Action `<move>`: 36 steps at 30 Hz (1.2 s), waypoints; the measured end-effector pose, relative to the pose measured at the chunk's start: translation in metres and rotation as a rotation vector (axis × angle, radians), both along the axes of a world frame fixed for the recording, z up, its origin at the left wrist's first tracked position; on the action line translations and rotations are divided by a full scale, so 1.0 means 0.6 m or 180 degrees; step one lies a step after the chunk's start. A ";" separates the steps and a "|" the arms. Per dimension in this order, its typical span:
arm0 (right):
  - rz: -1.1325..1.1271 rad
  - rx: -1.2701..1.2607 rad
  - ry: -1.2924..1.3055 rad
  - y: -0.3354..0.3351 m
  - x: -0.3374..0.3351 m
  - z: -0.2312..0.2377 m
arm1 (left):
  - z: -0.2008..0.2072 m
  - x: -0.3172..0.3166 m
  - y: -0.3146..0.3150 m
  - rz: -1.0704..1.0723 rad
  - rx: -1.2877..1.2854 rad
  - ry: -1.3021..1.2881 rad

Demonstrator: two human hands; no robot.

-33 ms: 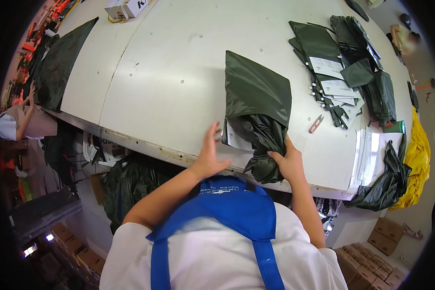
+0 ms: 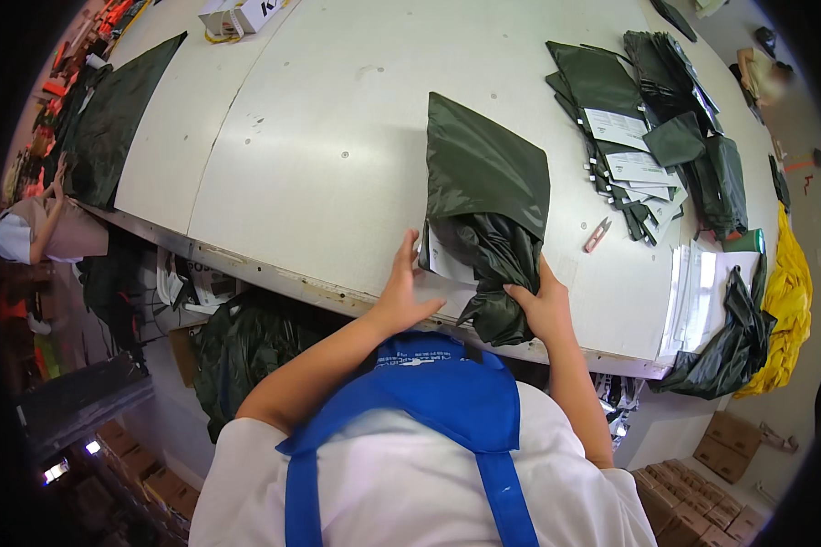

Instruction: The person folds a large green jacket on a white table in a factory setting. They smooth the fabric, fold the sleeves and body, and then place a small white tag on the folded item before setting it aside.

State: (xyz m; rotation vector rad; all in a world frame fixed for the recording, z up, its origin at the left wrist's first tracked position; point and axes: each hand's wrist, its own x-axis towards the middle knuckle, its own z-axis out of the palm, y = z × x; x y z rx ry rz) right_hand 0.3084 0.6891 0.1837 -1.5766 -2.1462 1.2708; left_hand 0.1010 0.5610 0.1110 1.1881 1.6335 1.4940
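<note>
Here, dark green bag on table — left hand, right hand flanking.

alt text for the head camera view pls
Both hands, left hand and right hand, press a dark green bag stuffed with crumpled green fabric at the near edge of a white table. More green bags lie stacked farther right.

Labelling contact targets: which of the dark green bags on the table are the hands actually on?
The lone bag at the table's near edge, mouth stuffed with crumpled dark fabric; left hand and right hand flank it. The other bags lie stacked far right, untouched.
</note>
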 end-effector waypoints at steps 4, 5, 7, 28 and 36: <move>-0.0110 -0.0165 0.0283 0.000 -0.028 0.015 | -0.039 0.005 0.043 -0.0121 -0.0721 -0.0189; -0.0067 -0.0024 0.0355 -0.005 -0.024 0.000 | -0.038 0.018 0.034 -0.0056 -0.0754 -0.0203; -0.0377 -0.0140 0.0319 0.001 -0.032 -0.006 | -0.005 0.026 0.049 0.0065 -0.0734 -0.0175; 0.0021 0.1199 -0.0584 0.027 -0.076 -0.085 | -0.033 -0.037 0.001 -0.0518 -0.1255 -0.3947; 0.1313 0.2144 0.0011 0.007 -0.103 -0.062 | 0.014 -0.017 0.034 -0.0589 -0.1109 -0.2242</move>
